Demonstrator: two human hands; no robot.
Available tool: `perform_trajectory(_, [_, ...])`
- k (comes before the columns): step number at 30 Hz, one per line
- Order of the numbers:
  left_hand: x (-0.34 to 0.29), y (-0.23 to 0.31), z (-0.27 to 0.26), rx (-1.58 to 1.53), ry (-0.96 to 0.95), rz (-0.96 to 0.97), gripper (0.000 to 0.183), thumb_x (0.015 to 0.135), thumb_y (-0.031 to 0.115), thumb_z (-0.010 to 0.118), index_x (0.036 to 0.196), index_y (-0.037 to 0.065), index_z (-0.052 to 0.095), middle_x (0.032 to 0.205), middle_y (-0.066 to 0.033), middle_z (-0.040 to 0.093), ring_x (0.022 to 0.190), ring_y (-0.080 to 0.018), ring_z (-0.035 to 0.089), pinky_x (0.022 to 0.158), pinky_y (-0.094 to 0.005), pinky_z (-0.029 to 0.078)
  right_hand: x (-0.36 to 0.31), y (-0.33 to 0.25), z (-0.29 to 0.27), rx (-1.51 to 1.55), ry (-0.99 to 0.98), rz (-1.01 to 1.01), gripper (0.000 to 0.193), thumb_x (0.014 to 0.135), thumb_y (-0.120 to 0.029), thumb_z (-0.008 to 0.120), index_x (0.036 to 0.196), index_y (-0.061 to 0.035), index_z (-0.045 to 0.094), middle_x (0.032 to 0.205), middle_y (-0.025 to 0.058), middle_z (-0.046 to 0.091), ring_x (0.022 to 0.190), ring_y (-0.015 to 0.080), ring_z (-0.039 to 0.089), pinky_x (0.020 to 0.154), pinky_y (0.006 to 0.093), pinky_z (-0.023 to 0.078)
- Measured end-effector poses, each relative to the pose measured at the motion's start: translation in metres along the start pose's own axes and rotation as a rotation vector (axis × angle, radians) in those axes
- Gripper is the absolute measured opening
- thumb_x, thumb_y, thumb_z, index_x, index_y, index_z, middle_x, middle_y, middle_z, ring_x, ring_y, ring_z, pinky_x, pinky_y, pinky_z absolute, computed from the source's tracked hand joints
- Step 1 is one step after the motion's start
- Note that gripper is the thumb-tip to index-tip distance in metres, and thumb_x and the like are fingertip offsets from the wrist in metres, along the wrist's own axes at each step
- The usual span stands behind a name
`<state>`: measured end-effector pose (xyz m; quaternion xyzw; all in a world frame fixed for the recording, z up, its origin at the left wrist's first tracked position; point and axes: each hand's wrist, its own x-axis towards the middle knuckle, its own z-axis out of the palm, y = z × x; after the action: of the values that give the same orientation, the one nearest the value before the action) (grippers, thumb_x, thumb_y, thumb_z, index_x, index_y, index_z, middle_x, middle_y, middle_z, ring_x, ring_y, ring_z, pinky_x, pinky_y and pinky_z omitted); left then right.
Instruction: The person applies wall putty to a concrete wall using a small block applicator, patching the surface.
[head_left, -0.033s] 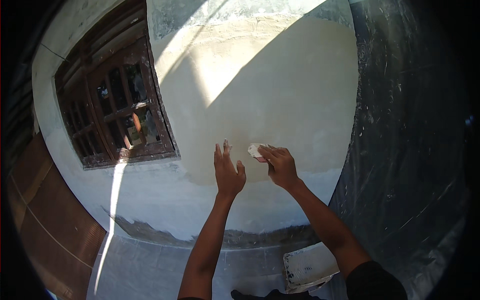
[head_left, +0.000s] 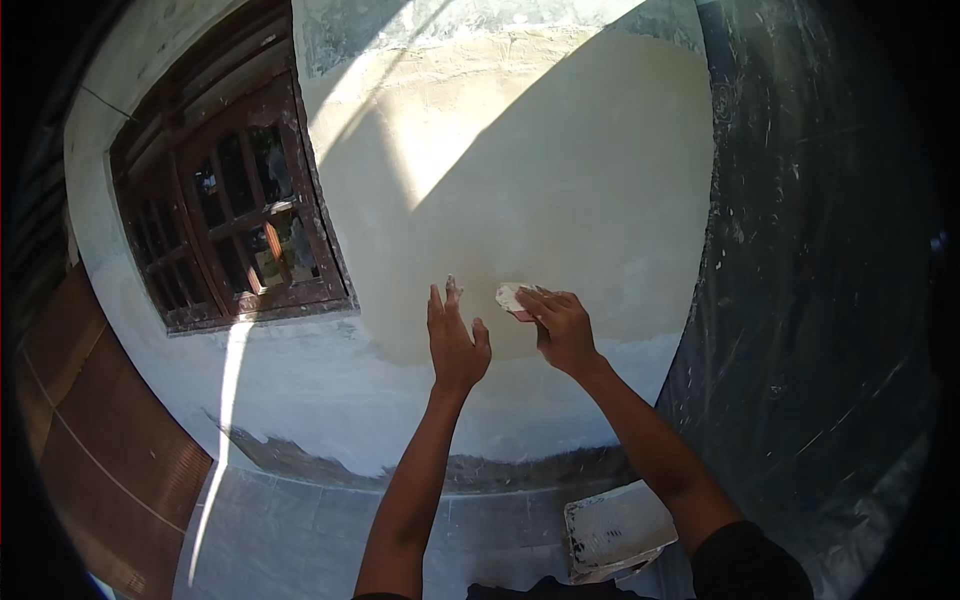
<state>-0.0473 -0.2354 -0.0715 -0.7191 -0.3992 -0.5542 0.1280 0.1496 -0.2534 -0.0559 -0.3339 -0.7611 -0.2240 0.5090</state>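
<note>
My right hand (head_left: pixel 568 330) grips a small flat block (head_left: pixel 512 299) smeared with white paste, with a reddish patch showing under my fingers. Its exact kind cannot be made out. It is held in front of the plastered wall (head_left: pixel 560 210); whether it touches the surface is unclear. To its left, my left hand (head_left: pixel 460 345) is raised with fingers stretched upward and thumb apart, holding nothing. White residue marks one of its fingertips. A beige coat covers the wall's middle, with whiter bands below, and sunlight falls across its upper part.
A brown wooden window (head_left: pixel 240 210) with glass panes is set in the wall at left. Dark sheeting (head_left: pixel 810 300) hangs along the right. A white, stained box-like container (head_left: pixel 615 530) stands on the grey-covered ground (head_left: pixel 300 540) by my right arm. Brown panels (head_left: pixel 120 450) lean at lower left.
</note>
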Motion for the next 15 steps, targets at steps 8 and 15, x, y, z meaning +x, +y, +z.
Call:
perform_trajectory(8, [-0.014,0.073,-0.036,0.006,0.035,0.099,0.068,0.09,0.007,0.054,0.151,-0.006,0.026,0.148,-0.0259,0.043,0.148,-0.0483,0.021,0.118,-0.0565,0.023,-0.019,-0.02,-0.088,0.005,0.124,0.015,0.053,0.077,0.012,0.063,0.126,-0.0094,0.065,0.122,0.0107,0.07,0.114,0.0314,0.066,0.095,0.0427,0.048])
perform_trajectory(15, [-0.066,0.145,-0.077,-0.037,0.008,0.078,0.061,0.091,0.007,0.053,0.146,-0.006,0.032,0.153,-0.0248,0.039,0.148,-0.0484,0.023,0.117,-0.0568,0.025,-0.062,-0.057,-0.149,0.102,0.186,0.07,0.051,0.076,0.012,0.062,0.123,-0.0081,0.066,0.118,0.0128,0.071,0.112,0.0326,0.067,0.095,0.0431,0.048])
